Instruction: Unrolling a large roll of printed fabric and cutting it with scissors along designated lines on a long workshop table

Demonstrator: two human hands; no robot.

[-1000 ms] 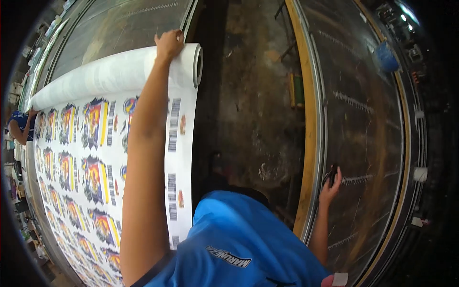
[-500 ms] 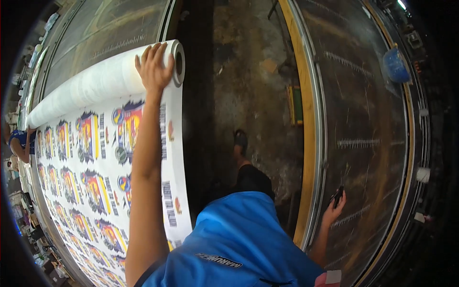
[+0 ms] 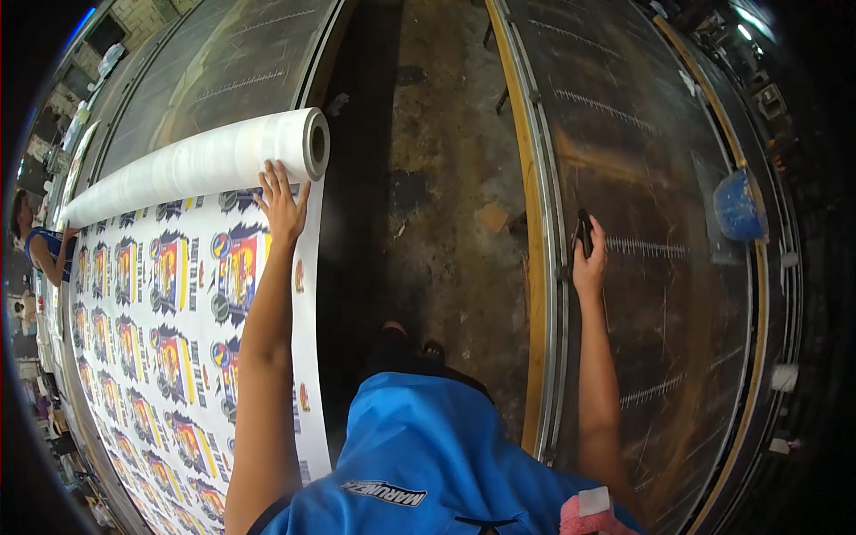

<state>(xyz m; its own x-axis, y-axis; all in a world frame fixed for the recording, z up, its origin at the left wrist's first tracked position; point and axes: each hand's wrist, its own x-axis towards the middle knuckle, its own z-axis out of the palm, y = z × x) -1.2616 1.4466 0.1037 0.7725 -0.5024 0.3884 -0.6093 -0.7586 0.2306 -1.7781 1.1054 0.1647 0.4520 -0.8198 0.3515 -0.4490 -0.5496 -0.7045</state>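
Observation:
My left hand (image 3: 283, 210) rests with fingers stretched out on the near side of a long white roll (image 3: 205, 156), close to its right end, where the hollow core shows. From under the roll a white sheet printed with rows of colourful emblems (image 3: 178, 357) spreads toward me over the left table. In my right hand (image 3: 589, 256), closed above the right table's inner edge, is a small slim black tool (image 3: 583, 232); its exact kind is not clear. Another person (image 3: 49, 250) stands at the far left, a hand by the roll's other end.
A dark aisle floor (image 3: 437, 241) with a scrap of cardboard (image 3: 491, 216) separates the two long tables. The right table (image 3: 660, 312) has a yellow side rail (image 3: 533, 267) and white tick marks. On its far side sits a blue bucket (image 3: 740, 205).
My left hand has slid from the top of the roll to its near side. My right hand, with the black tool, has moved forward along the right table. The view has shifted.

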